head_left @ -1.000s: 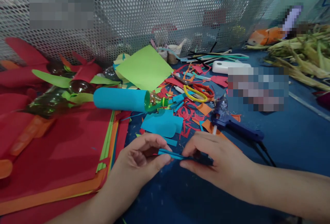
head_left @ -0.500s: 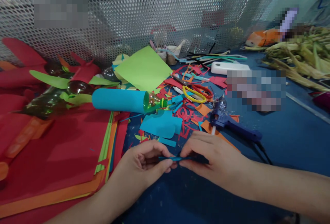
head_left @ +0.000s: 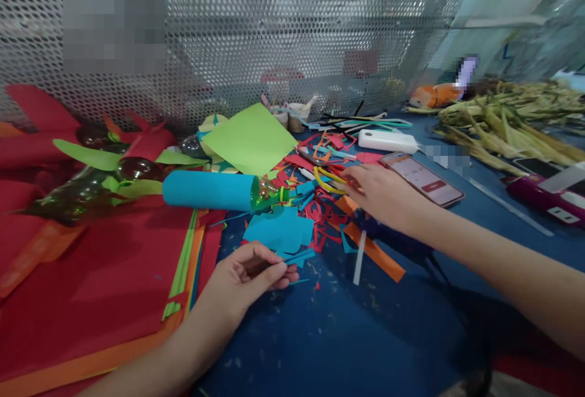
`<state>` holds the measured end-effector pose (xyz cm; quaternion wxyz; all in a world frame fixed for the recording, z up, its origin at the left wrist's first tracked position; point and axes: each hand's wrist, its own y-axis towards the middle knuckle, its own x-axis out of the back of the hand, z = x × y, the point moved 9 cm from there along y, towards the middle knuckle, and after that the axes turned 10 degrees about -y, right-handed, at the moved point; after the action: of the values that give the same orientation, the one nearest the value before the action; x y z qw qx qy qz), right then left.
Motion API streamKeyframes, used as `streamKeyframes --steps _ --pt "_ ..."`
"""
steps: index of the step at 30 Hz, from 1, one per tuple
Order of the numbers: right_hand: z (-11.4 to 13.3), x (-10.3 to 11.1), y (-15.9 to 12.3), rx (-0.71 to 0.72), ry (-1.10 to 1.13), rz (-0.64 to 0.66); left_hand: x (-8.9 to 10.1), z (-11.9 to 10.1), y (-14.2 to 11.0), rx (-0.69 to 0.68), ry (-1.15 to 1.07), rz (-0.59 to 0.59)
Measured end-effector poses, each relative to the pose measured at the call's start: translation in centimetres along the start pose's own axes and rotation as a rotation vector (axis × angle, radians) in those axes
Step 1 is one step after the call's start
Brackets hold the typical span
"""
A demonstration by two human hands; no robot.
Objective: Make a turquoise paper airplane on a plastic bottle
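Note:
My left hand, low in the middle, pinches a narrow blue paper strip between thumb and fingers. Over the yellow handles of a pair of scissors reaches my right hand, its fingers stretched out at the handles and partly hiding them. Red handles lie just behind the yellow ones. A dark blue glue gun is mostly covered by my right arm; a white glue stick shows in front of it. Blue paper pieces lie beyond my left hand.
A bottle wrapped in blue paper lies behind the blue pieces. Red sheets and bottle crafts fill the left. Paper scraps, a phone, a white device and dried husks spread rightward. Perforated metal stands behind.
My right hand has let go of the blue strip and moved away and up to the scissors handles. My left hand still holds the strip. The view has tilted up and turned right slightly.

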<state>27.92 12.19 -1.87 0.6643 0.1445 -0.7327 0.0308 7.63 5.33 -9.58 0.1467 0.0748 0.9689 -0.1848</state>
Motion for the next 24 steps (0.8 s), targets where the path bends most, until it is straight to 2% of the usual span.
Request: streamKeyframes --steps 6,9,11,14,18,19,21,22,24 --pt "-1.1 -2.6 4.7 -0.115 0.005 0.201 0.2 -0.2 -0.5 0.013 -0.055 -0.037" --pt "-1.3 -3.6 5.1 -0.125 0.049 0.298 0.2 -0.1 -0.7 0.017 -0.081 -0.023" --pt "-1.4 -3.3 4.7 -0.117 0.095 0.315 0.2 -0.1 -0.7 0.019 -0.108 -0.018" --pt "-1.3 -1.4 2.9 -0.095 0.186 0.237 0.3 0.0 -0.7 0.025 -0.163 -0.022" --pt "-0.2 0.6 -1.1 -0.025 0.365 0.122 0.5 -0.4 -0.4 0.018 -0.215 -0.044" --pt "0.2 0.8 -2.3 0.007 0.446 0.107 0.6 -0.8 -0.3 -0.003 -0.227 -0.053" --pt "1.6 1.3 -4.7 0.138 0.824 0.090 0.8 -1.7 -0.3 -0.068 -0.246 -0.072" --pt "2.2 1.8 -5.9 0.205 0.909 0.066 0.9 -2.3 -0.4 -0.104 -0.252 -0.076" --pt "3.6 2.6 -7.9 0.288 0.901 0.064 1.0 -3.5 -0.7 -0.171 -0.260 -0.083"
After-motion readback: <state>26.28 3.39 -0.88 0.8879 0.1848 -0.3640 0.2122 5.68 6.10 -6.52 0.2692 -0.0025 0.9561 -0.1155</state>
